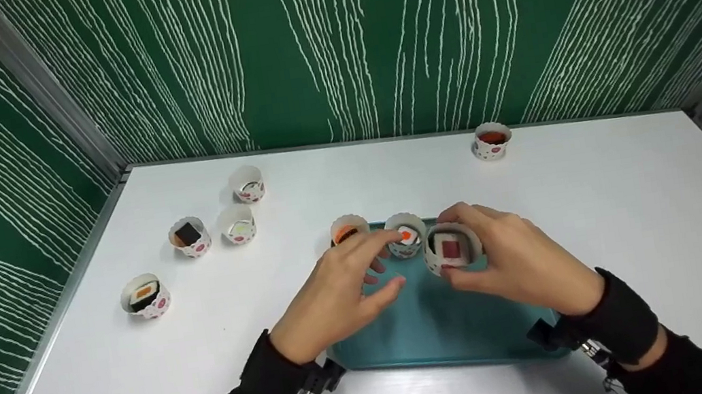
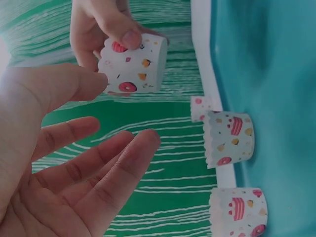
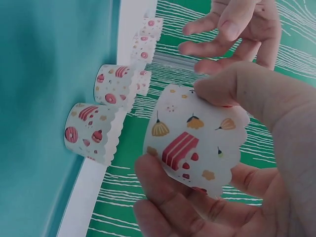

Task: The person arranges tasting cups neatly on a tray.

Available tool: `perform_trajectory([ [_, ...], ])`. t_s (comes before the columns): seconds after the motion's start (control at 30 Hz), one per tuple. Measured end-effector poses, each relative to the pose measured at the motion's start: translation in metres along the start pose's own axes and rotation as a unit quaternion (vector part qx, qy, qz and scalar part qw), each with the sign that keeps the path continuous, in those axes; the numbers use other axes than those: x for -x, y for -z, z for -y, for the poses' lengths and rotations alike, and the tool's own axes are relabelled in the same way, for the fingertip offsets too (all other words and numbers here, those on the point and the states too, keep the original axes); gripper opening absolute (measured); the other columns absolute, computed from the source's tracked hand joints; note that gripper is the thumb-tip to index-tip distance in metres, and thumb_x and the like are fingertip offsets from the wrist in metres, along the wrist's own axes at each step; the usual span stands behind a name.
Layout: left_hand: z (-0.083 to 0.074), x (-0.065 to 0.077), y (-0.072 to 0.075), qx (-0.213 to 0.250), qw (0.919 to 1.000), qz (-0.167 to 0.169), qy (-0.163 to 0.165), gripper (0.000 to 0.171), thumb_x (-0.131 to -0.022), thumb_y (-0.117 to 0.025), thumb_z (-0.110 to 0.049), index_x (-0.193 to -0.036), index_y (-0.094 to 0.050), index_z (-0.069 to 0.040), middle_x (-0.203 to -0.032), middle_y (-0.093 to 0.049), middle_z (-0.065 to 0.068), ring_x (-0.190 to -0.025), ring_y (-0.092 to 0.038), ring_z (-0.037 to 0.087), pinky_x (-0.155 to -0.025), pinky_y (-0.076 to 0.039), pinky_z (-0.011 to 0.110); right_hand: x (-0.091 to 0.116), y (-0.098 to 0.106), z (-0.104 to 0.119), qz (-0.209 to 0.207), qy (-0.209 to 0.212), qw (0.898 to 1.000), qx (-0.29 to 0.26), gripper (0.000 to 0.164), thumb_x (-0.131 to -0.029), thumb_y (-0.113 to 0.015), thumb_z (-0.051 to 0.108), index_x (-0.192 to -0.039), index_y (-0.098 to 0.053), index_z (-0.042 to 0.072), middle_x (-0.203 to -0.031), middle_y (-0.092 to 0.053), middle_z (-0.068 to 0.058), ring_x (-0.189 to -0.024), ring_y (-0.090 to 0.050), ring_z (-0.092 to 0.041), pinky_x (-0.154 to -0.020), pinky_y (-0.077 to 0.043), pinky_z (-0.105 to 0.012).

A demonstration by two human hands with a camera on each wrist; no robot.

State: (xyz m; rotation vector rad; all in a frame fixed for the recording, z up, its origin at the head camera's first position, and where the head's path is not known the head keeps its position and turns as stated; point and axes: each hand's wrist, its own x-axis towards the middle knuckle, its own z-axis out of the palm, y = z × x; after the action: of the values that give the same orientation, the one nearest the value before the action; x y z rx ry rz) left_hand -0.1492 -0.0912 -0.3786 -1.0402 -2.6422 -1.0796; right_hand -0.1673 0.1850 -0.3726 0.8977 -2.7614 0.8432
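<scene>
My right hand (image 1: 516, 257) grips a paper baking cup (image 3: 197, 140) with a scalloped rim and printed cakes and sweets, thumb on one side and fingers on the other. Inside it, the head view shows a sushi-like piece (image 1: 449, 249) with a dark red top. The cup is raised over the teal tray (image 1: 425, 334). Just to its left, my left hand (image 1: 336, 296) hovers with fingers spread and holds nothing. Beyond the hands, two similar cups stand at the tray's far edge: one with a white-and-orange piece (image 1: 407, 236), another with an orange piece (image 1: 347, 232), partly hidden by my left hand.
Several more filled cups stand on the white table (image 1: 268, 291) to the left, among them one with a black-topped piece (image 1: 188, 233) and one with an orange-topped piece (image 1: 144, 294). A cup with red contents (image 1: 492, 141) stands at the back right, near the green wall (image 1: 397, 39).
</scene>
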Motion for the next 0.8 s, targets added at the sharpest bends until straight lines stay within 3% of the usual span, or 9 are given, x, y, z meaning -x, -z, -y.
perform_trajectory([
  [0.1, -0.001, 0.0, -0.003, 0.006, 0.9999, 0.0, -0.011, 0.051, -0.102, -0.075, -0.016, -0.149, -0.058, -0.007, -0.134, -0.071, 0.01, -0.099, -0.074, 0.018, -0.086, -0.061, 0.029, 0.004, -0.001, 0.002, -0.002, 0.004, 1.0, -0.012, 0.047, -0.088, -0.085, 0.018, -0.13, -0.064, 0.016, -0.108, -0.072, 0.003, -0.085, -0.064, -0.005, -0.072, -0.055, -0.025],
  [0.23, -0.002, 0.0, -0.009, 0.004, 0.9997, -0.003, -0.022, 0.048, -0.101, -0.076, -0.015, -0.145, -0.06, -0.006, -0.123, -0.073, 0.012, -0.097, -0.074, 0.021, -0.085, -0.061, 0.027, 0.009, -0.003, 0.005, 0.0, 0.004, 1.0, -0.03, 0.045, -0.09, -0.084, 0.017, -0.131, -0.063, 0.019, -0.111, -0.071, 0.005, -0.087, -0.064, -0.003, -0.073, -0.055, -0.026],
  [0.43, -0.003, -0.002, -0.015, 0.008, 0.9998, 0.005, -0.019, 0.044, -0.101, -0.076, -0.016, -0.142, -0.063, -0.008, -0.114, -0.073, 0.01, -0.097, -0.075, 0.02, -0.085, -0.061, 0.024, 0.014, -0.005, 0.008, 0.012, -0.013, 0.999, -0.047, 0.045, -0.092, -0.083, 0.018, -0.133, -0.063, 0.019, -0.114, -0.071, 0.005, -0.09, -0.065, -0.002, -0.076, -0.057, -0.028],
  [0.8, -0.006, -0.003, -0.02, 0.053, 0.998, 0.033, -0.001, 0.042, -0.103, -0.073, -0.014, -0.143, -0.062, -0.006, -0.121, -0.073, 0.012, -0.099, -0.077, 0.022, -0.087, -0.061, 0.024, 0.018, -0.009, 0.01, 0.019, -0.015, 0.998, -0.063, 0.05, -0.092, -0.084, 0.018, -0.137, -0.062, 0.018, -0.12, -0.072, 0.002, -0.093, -0.068, -0.003, -0.077, -0.06, -0.031],
])
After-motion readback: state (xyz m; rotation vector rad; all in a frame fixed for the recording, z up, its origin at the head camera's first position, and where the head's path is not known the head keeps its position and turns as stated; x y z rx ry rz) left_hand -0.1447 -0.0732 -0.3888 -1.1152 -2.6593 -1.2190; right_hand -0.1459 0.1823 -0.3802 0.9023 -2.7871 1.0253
